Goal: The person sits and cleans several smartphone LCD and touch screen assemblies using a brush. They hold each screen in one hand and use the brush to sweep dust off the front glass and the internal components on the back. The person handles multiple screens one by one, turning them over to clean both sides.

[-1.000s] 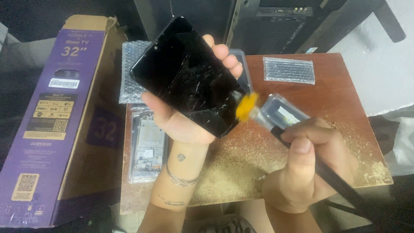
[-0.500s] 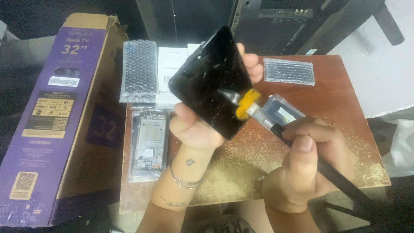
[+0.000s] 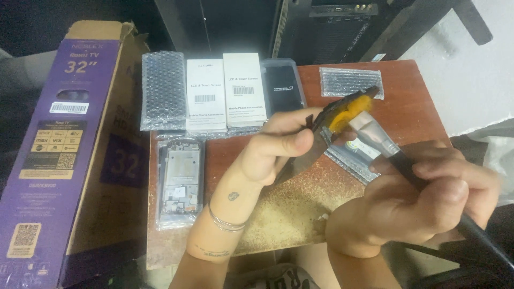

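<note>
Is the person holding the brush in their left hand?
No, the yellow-bristled brush is gripped in the right hand, while the left hand holds the dark phone screen edge-on.

Left hand (image 3: 270, 152), forearm rising from below with a bracelet at the wrist, fingers (image 3: 292, 140) pinched shut and thumb uppermost; right hand (image 3: 417, 200), lower right, fingers curled closed in a fist-like grip.

A worn reddish wooden table (image 3: 417, 115) carries bubble-wrap packets (image 3: 163, 90), two white boxes (image 3: 225, 92), a bagged phone frame (image 3: 180, 179) at left.
</note>
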